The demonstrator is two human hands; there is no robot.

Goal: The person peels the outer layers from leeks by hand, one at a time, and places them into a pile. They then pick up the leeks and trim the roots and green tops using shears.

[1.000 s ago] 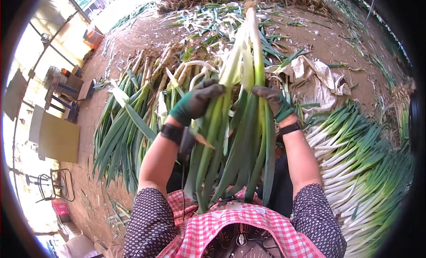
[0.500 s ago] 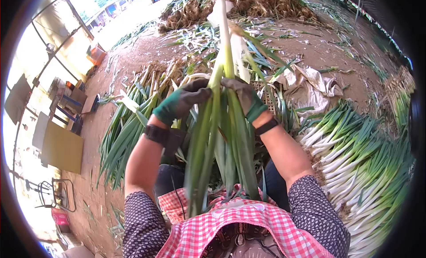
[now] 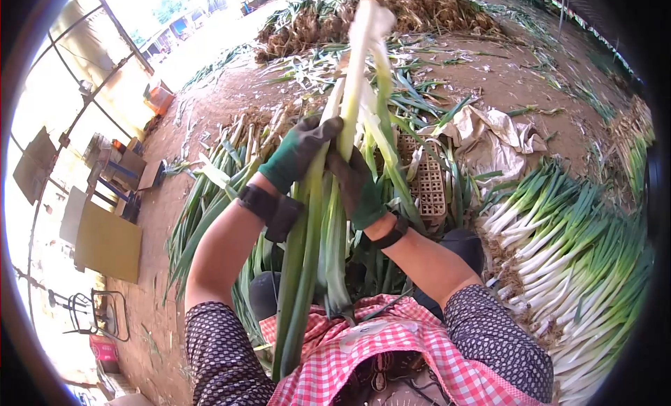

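Observation:
A large green onion point(image 3: 358, 63) stands up before me, its white stalk and root end pointing away and its long green leaves hanging toward my lap. My left hand point(image 3: 299, 153), in a dark glove with a green cuff, is closed around it where white turns to green. Just below and to the right, my right hand point(image 3: 358, 189), gloved alike, is closed on the same stalk and leaves. A pale outer layer hangs apart from the stalk on the right side. The fingertips are partly hidden by the leaves.
Unpeeled green onions point(image 3: 210, 189) are heaped at the left. Cleaned ones point(image 3: 559, 245) lie in a long row at the right. A beige plastic crate point(image 3: 428, 186) and a crumpled cloth point(image 3: 493, 140) are ahead. A root-end pile point(image 3: 412, 15) lies farther off.
Both hands have come closer together on the green onion, the right one moving down and left. Its leaves have swung left, and the pale outer layer has shifted, showing more of the crate.

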